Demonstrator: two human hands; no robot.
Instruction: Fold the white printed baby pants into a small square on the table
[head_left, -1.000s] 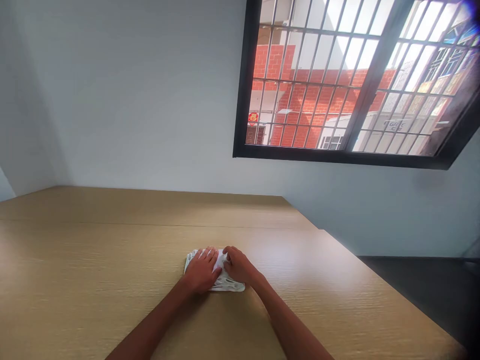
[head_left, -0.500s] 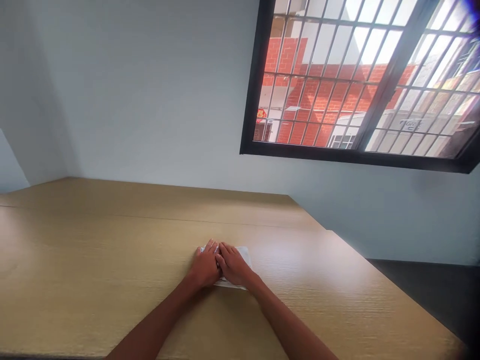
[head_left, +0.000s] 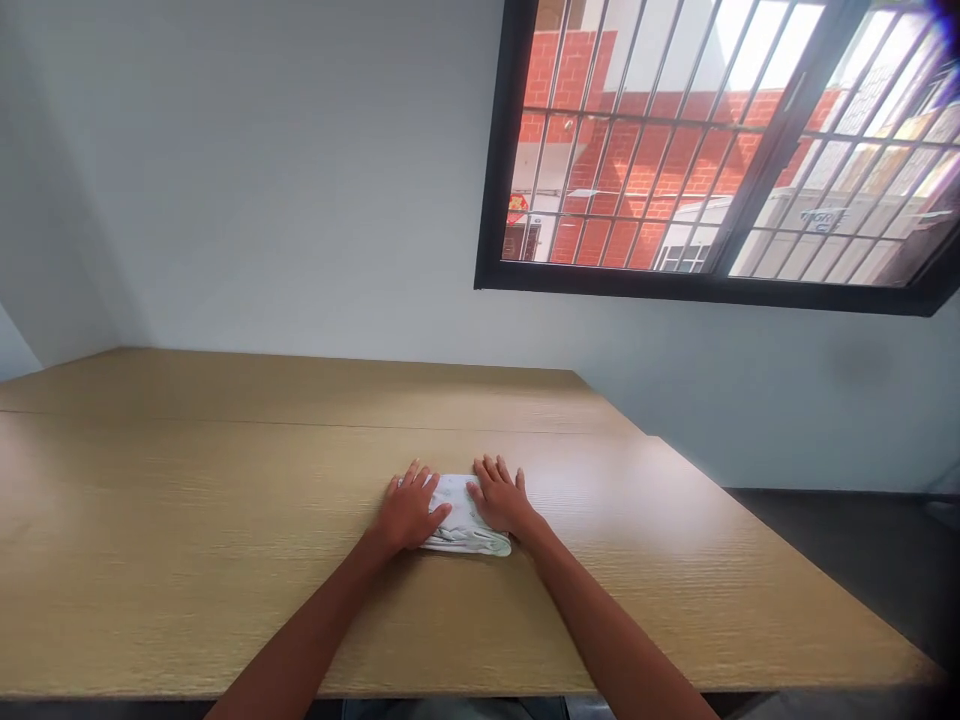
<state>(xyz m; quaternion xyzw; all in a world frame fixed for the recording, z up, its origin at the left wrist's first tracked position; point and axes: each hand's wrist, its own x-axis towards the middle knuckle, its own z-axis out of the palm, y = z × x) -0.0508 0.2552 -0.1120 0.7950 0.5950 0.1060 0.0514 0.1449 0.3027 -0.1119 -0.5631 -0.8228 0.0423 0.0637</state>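
Wooden table [head_left: 187, 520] ran wide and bare on the left. Left hand [head_left: 409, 510] lay flat, fingers spread, pressing the left edge of a folded white cloth [head_left: 461, 528] near the table's middle. Right hand [head_left: 501, 497] lay flat and unclenched on the cloth's right edge. Barred window [head_left: 712, 150] sat up right in the wall.
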